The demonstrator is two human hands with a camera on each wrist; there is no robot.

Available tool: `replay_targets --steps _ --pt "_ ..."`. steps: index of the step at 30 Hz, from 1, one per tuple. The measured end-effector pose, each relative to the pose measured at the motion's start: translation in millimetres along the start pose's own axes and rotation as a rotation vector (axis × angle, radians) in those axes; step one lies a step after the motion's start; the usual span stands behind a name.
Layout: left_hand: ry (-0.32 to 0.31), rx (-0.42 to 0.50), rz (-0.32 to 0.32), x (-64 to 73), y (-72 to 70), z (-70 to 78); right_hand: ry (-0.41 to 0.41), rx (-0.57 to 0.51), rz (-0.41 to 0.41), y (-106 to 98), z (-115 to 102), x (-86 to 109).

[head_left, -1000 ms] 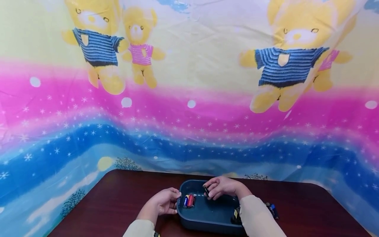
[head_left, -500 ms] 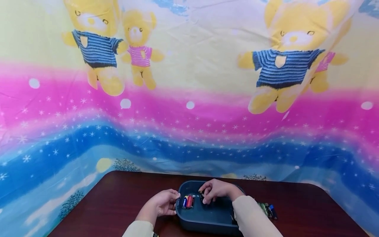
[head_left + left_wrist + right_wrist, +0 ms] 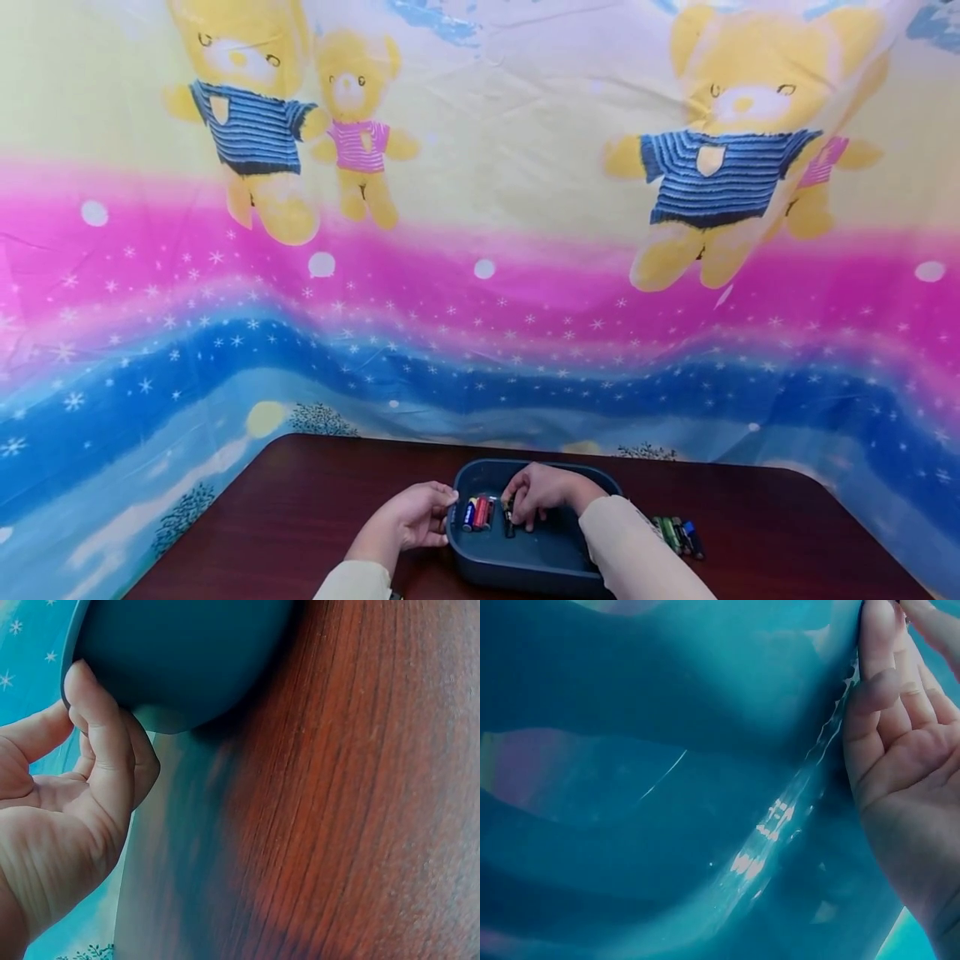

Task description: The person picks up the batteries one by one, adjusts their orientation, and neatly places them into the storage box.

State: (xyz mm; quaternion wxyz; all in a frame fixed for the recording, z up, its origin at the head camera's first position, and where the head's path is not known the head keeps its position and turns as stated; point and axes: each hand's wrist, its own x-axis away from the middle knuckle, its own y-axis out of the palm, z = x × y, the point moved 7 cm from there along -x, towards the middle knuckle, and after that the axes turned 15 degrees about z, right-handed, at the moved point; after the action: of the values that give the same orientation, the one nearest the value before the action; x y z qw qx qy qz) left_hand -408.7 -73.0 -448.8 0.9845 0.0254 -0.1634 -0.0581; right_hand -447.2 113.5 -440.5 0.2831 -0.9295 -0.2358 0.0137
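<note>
My left hand [image 3: 416,512] pinches the left rim of a dark blue-green plastic box [image 3: 525,571]; in the left wrist view, thumb and fingers [image 3: 94,697] meet at the rim. Inside the box, my right hand [image 3: 546,490] pinches a dark battery [image 3: 509,528], low over the floor and standing lengthwise in the view. To its left lie a blue battery [image 3: 469,515] and a red battery [image 3: 482,514], side by side near the left wall. In the right wrist view the right hand [image 3: 907,742] is at the right edge, and its fingertips are cut off by the frame.
Several batteries [image 3: 677,536], green, dark and blue-ended, lie in a row on the brown wooden table [image 3: 345,475], right of the box beyond the right sleeve [image 3: 637,550]. A cloth backdrop [image 3: 480,333] printed with bears hangs behind the table.
My right hand has moved left and down into the box with the dark battery, which now stands close to the red one. The left hand has kept its grip on the rim.
</note>
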Motion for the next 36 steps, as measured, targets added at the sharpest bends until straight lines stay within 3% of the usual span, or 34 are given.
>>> replay_targets --steps 18,30,36 --pt "0.014 -0.008 0.015 -0.4 -0.9 -2.3 0.022 0.072 0.042 5.3 -0.7 -2.3" --pt "0.010 -0.008 0.011 1.3 -1.1 -4.7 0.031 0.064 0.073 10.6 -0.1 -3.8" --pt "0.018 -0.008 -0.003 0.4 0.6 -2.4 0.043 0.092 0.056 8.0 1.2 -6.2"
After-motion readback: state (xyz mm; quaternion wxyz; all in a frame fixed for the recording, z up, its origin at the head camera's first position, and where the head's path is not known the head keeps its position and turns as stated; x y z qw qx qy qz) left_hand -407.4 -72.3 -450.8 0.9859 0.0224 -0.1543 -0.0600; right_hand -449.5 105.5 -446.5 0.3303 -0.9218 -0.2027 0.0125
